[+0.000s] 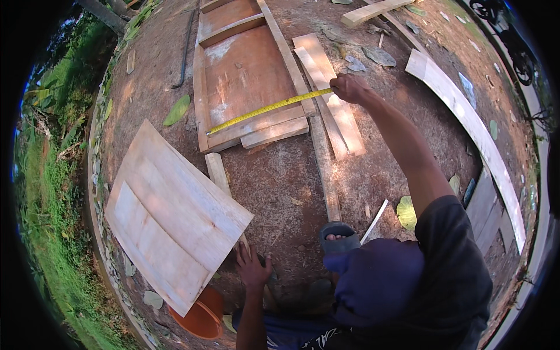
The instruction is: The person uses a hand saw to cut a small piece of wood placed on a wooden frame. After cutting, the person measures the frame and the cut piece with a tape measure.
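Note:
My right hand [350, 88] is closed around the near end of a yellow tape measure [265, 109]. Its blade stretches left across the end of a wooden panel frame [251, 70] on the ground, reaching the frame's left rail. Any case of the tape is hidden in the fist. Low in the view, my left hand [254, 267] has its fingers stretched out beside the lower right edge of some pale plywood sheets [175, 204]. Whether the fingertips touch the plywood or the wooden strip under it, I cannot tell. A short wood block [275, 133] lies against the frame's near end.
Two thin boards [335, 105] lie right of the frame, with a long batten [324, 169] nearer me. A curved pale board [466, 122] and grey planks [489, 207] are farther right. An orange bucket [201, 318] sits partly under the plywood. A dark metal bar [185, 52] lies left.

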